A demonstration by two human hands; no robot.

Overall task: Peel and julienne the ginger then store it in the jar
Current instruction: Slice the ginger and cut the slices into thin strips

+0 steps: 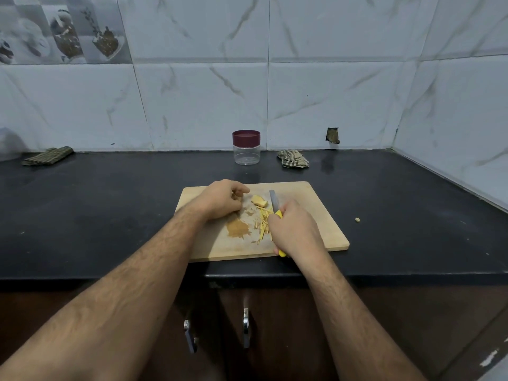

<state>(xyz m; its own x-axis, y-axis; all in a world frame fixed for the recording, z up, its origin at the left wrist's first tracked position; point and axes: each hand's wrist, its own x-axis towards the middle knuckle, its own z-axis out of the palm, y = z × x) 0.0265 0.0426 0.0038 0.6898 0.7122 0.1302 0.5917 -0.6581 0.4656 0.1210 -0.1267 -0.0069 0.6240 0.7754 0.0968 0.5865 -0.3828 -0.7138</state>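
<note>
Two bare forearms reach over the black stone surface (110,204) toward a pale rectangular wooden cutting board (316,215). Far left, by the tiled wall, lies a folded green checked cloth (48,155). The left hand (220,200) rests on the board with fingers loosely curled, holding nothing. Just right of it sits a small heap of brown ginger peelings (237,228), then the pale yellow peeled ginger chunk (259,201) and a scatter of thin yellow ginger strips (264,225). The right hand (292,229) grips the yellow-handled knife (274,200), blade pointing away. Behind the board stands a clear plastic jar with a maroon lid (246,147), lid on, and a crumpled checked rag (292,158) lies to its right.
</note>
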